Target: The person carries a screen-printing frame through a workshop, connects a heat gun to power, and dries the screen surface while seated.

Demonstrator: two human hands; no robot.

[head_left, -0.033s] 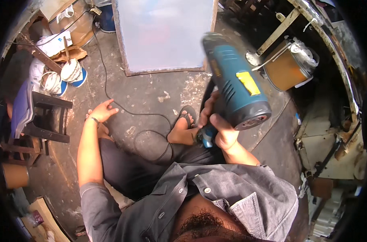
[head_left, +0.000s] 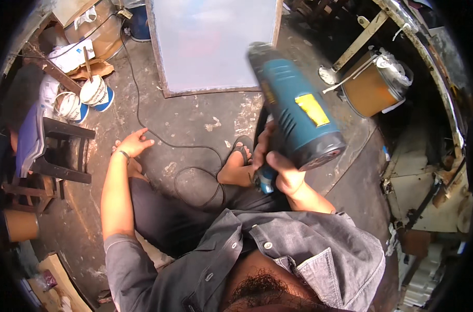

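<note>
My right hand (head_left: 284, 171) grips a teal-and-black heat gun (head_left: 286, 88) by its handle, below the barrel. The gun has a yellow sticker on its side, and its blurred dark nozzle points away from me toward a framed whitish screen (head_left: 210, 47). That screen has a worn wooden frame and stands in front of me; the nozzle overlaps its lower right corner in the view. My left hand (head_left: 135, 143) rests by my left knee with its fingers stretched out and holds nothing. A dark cord (head_left: 182, 147) runs over the floor beside it and loops near my foot.
Two blue-and-white paint buckets (head_left: 95, 93) and a dark stool (head_left: 65, 151) bearing a purple item stand left. A brown drum (head_left: 372, 88) with plastic on top sits right, near a metal leg (head_left: 361, 41). Cluttered panels (head_left: 418, 192) line the right side.
The heat gun's nozzle has swung slightly left, and its body has shifted a little the same way with my right hand. My left hand stays at my knee.
</note>
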